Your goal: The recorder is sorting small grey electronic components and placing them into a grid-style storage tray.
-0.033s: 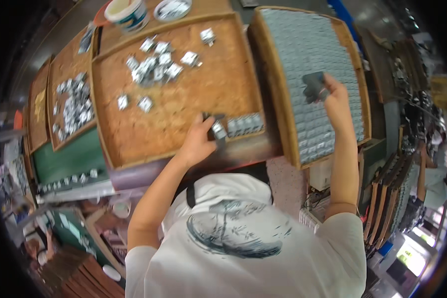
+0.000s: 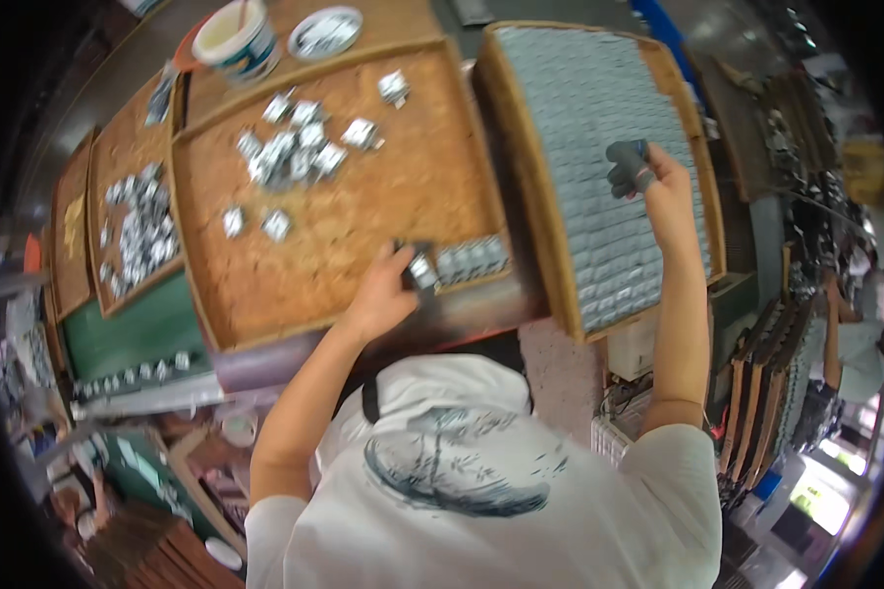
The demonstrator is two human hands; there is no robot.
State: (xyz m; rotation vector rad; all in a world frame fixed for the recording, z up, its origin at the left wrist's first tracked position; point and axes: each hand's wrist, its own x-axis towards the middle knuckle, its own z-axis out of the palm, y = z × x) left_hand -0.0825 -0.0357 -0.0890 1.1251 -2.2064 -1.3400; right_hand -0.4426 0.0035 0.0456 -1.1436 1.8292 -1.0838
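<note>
Head view: the left hand (image 2: pixel 381 294) grips 1 silver metal block (image 2: pixel 422 273) beside a short silver-grey row (image 2: pixel 473 259) in a brown wooden tray (image 2: pixel 344 216); loose blocks (image 2: pixel 283 157) remain unlined. The right hand (image 2: pixel 666 187), its grip too blurred to tell, hovers over a nearly full tan-rimmed tray (image 2: pixel 532 177) of grey pieces (image 2: pixel 599 98).

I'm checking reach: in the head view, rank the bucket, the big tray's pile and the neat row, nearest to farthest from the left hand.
From the left hand:
1. Row: just right, along the tray's near edge.
2. Pile: ahead, leftward.
3. Bucket: beyond the tray, leftward.
</note>
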